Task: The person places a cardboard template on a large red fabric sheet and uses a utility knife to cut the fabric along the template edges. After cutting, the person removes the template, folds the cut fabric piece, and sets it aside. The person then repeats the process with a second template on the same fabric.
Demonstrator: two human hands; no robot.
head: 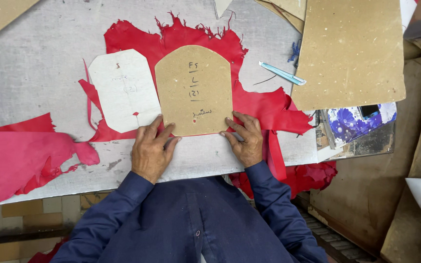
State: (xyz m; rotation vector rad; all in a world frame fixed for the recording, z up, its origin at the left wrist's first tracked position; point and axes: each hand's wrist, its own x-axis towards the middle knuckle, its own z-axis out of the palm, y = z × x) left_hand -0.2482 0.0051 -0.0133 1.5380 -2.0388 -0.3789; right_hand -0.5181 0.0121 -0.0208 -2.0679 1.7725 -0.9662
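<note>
A brown cardboard pattern [194,90], arch-topped with handwritten marks, lies on a sheet of red leather [261,104] on the grey work table [35,73]. My left hand [150,150] rests flat at the pattern's lower left corner, fingertips touching its edge. At the lower right corner my right hand [246,140] presses with spread fingers. A white shape [124,90] shows beside the pattern, where the red leather has a pattern-shaped cut-out.
A loose red leather piece [23,156] lies at the left edge. A light blue knife-like tool [282,73] sits right of the leather. A large brown board [351,51] covers the upper right, with a blue-and-white patterned item [354,122] below it.
</note>
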